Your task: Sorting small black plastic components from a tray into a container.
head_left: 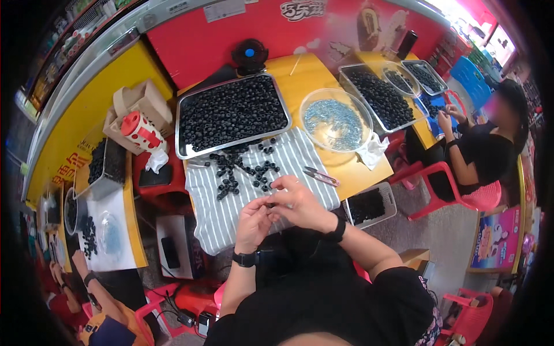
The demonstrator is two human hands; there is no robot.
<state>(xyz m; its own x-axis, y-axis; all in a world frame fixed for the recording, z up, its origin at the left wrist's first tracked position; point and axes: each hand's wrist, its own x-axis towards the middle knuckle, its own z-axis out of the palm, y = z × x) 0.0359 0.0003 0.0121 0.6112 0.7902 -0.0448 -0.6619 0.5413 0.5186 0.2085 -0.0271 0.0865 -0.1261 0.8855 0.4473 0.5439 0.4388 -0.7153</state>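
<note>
My fingers of both hands pinch one small black ring above the striped cloth at the bench's near edge; I think fitting comes next.

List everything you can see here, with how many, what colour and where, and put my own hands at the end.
metal tray: one, silver, heaped with small black rings, back of the yellow table
striped cloth: one, grey and white, on the table's near edge
loose black rings: many, black, scattered on the cloth
clear bowl: one, holding small blue-grey pieces, right of the tray
tweezers: one, pink and silver, on the table beside the cloth
small basket: one, with black rings, right of the table, lower down
fan: one, black, behind the tray
red chair: one, right side, a seated person on it
left hand: one, black wristwatch, fingertips meeting the right hand's
right hand: one, black wristband, over the cloth
</note>
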